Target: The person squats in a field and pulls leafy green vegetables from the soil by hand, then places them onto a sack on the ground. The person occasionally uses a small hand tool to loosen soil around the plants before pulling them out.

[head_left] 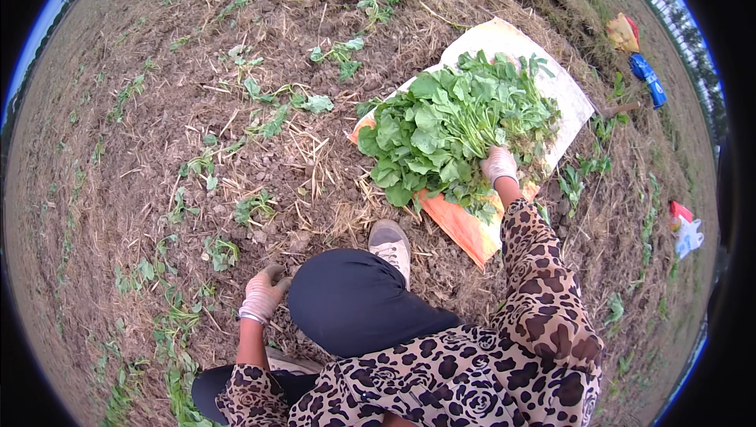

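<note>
A large heap of leafy green seedlings (437, 120) lies on a white and orange woven plastic sheet (567, 96) on the soil. My right hand (499, 164), in a pale glove, reaches to the stems at the heap's near right side; its fingers are curled in among them, and whether they grip any is hidden. My left hand (264, 294), gloved too, is beside my bent knee, low over the ground, with nothing seen in it. Its fingers are loosely bent and apart. Near it a small wilted plant (222, 253) stands in the soil.
Straw-covered soil bears rows of drooping small plants (255, 208) to the left. My shoe (390, 250) is just below the sheet. A wooden stick (620, 109) touches the sheet's right corner. Farther right lie a blue bag (648, 80), a yellow and red bag (623, 33) and a white plastic bag (688, 238).
</note>
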Available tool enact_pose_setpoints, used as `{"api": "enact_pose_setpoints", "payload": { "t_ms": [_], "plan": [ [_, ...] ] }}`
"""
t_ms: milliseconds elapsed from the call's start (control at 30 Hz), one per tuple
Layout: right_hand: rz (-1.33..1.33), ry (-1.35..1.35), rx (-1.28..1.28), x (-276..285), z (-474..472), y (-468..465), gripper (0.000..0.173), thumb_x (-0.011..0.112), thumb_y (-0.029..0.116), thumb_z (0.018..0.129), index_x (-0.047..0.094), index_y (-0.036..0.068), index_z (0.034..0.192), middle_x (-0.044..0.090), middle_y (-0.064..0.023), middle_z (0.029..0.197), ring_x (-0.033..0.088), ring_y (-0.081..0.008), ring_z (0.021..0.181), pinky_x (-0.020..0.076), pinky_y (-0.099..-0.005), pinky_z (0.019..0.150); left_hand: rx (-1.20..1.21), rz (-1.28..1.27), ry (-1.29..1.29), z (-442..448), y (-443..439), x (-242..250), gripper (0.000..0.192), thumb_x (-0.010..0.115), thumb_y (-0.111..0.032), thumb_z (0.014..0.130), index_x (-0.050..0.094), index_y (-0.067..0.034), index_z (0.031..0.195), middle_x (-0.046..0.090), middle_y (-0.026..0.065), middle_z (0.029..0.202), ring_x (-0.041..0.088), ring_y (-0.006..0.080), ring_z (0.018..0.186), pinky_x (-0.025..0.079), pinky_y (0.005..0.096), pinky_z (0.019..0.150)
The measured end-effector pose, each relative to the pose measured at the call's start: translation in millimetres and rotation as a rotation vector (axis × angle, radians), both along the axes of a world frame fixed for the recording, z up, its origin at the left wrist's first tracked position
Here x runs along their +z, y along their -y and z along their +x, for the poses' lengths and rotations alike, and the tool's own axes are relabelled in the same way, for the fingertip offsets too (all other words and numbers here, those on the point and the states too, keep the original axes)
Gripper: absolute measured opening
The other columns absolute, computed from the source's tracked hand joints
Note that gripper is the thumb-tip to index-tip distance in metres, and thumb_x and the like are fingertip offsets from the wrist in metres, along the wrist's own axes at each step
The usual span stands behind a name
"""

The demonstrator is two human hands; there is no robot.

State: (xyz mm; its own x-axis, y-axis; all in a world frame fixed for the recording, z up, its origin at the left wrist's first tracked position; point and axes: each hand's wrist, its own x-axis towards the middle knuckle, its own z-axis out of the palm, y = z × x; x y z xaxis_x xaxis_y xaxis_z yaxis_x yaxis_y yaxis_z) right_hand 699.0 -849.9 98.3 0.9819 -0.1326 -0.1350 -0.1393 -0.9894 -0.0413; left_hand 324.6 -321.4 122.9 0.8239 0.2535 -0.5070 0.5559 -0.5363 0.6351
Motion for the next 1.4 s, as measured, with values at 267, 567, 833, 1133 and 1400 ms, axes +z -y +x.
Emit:
{"api": "enact_pose_setpoints", "payload": {
  "t_ms": [267,567,833,1133,1400],
  "plan": [
    [0.21,-0.307,-0.009,44,42,17,0.047,0.081,0.033,0.065,0.074,0.005,0.102,0.073,-0.0176,0.094,0.069,-0.0301,0.09,0.0535,-0.0382,0.085,-0.001,0.029,-0.01,15,10,17,0.041,0.073,-0.023,0.085,0.066,-0.003,0.12,0.072,0.0165,0.104,0.07,0.0246,0.094,0.053,0.0337,0.086],
    [1.223,-0.284,-0.254,164,77,11,0.018,0.066,0.021,0.091,0.064,0.004,0.089,0.063,-0.0057,0.067,0.062,-0.017,0.057,0.0518,-0.0303,0.05,0.356,-0.52,0.119,70,56,26,0.037,0.072,-0.012,0.088,0.064,0.0,0.122,0.069,0.0086,0.102,0.064,0.0156,0.088,0.054,0.0303,0.081],
    [1.403,-0.249,0.038,195,65,-99,0.019,0.061,0.024,0.097,0.057,0.006,0.096,0.063,-0.0038,0.08,0.064,-0.0129,0.064,0.0544,-0.0282,0.055,0.291,-0.916,0.026,143,111,69,0.035,0.063,-0.024,0.098,0.061,-0.001,0.124,0.064,0.0017,0.096,0.058,0.0096,0.076,0.052,0.0261,0.071],
    [1.116,-0.831,0.464,144,-56,-231,0.016,0.061,0.021,0.098,0.059,0.005,0.099,0.061,-0.0004,0.08,0.057,-0.0071,0.059,0.0484,-0.0241,0.053,0.097,-1.209,0.22,195,121,46,0.062,0.043,-0.056,0.102,0.057,-0.003,0.13,0.064,0.0047,0.108,0.055,0.0096,0.075,0.05,0.0246,0.069],
    [0.858,-1.015,1.035,51,-78,-312,0.025,0.062,0.024,0.095,0.067,0.008,0.114,0.067,-0.0085,0.095,0.065,-0.0218,0.093,0.0527,-0.0355,0.08,0.7,-1.353,0.416,101,49,1,0.029,0.063,-0.023,0.097,0.063,-0.005,0.12,0.069,0.0038,0.105,0.066,0.0146,0.088,0.053,0.0248,0.073]
  ]
}}
